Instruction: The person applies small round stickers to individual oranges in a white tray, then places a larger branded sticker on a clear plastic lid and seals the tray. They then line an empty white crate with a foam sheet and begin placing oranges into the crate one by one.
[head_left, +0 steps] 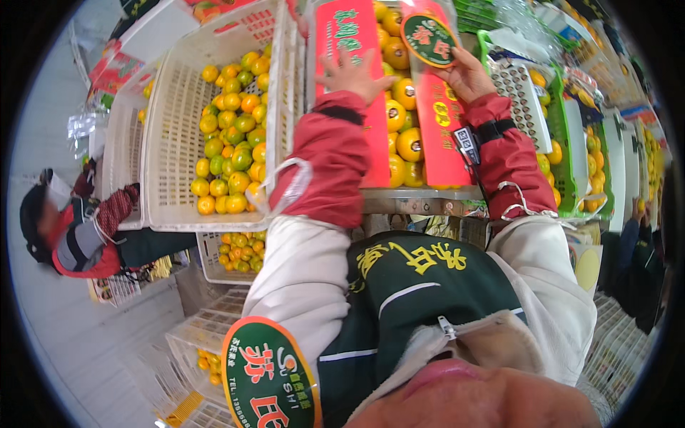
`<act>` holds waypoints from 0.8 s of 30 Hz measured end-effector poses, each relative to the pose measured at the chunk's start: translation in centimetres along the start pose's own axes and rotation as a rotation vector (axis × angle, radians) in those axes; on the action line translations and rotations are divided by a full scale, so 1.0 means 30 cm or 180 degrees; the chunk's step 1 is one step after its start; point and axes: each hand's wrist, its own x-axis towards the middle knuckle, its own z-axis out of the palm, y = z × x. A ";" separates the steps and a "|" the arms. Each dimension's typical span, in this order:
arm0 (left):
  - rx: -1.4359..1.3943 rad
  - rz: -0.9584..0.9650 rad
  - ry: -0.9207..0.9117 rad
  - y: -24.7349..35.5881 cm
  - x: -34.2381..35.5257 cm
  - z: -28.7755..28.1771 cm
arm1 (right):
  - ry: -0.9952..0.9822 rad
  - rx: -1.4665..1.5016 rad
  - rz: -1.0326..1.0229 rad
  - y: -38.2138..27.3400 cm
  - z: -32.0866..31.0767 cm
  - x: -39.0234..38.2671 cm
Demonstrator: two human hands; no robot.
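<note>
My left hand (354, 77) rests with fingers spread on the left red panel (347, 143) of a fruit box. My right hand (465, 77) grips the edge of a green oval label card (427, 39), which lies over the upper part of the right red panel (444, 150). Between the two panels, orange citrus fruits (409, 145), some with dark round stickers, show in rows. A small black device is strapped by my right forearm.
White crates (171, 128) of mandarins (228, 164) stand left and below. At right are a green crate (567, 171) and a white sheet of round stickers (517, 96). A co-worker (78, 242) is at far left, another person (635, 264) at far right.
</note>
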 end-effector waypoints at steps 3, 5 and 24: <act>0.0169 0.0031 -0.0093 0.082 -0.008 -0.005 | -0.0076 -0.0075 -0.0033 0.034 0.016 0.016; -0.0080 -0.0055 -0.0194 0.113 -0.003 -0.036 | 0.0027 -0.0279 -0.0054 0.034 0.023 0.011; -0.0724 0.0506 0.0346 0.190 -0.047 0.000 | 0.0739 -0.0550 -0.0429 0.036 0.010 0.096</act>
